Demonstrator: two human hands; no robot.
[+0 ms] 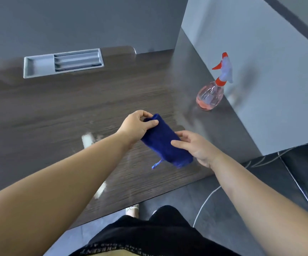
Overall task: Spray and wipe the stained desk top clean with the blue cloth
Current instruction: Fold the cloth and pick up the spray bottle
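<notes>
A folded dark blue cloth (pixel 165 143) hangs just above the dark wood-grain desk top (pixel 66 111), held between both hands. My left hand (pixel 135 126) pinches its far end. My right hand (pixel 196 146) grips its near end, thumb on top. A small blue loop dangles from the cloth's lower edge. A pink see-through spray bottle (pixel 211 93) with a red and white trigger head stands upright at the right of the desk, apart from both hands. Pale glossy patches show on the desk near my left forearm.
A grey recessed tray (pixel 38 66) with slots is set into the desk at the back left. A grey partition panel (pixel 260 80) rises right behind the bottle. Beyond the desk's front edge are dark floor, a white cable (pixel 207 200) and a chair edge at right.
</notes>
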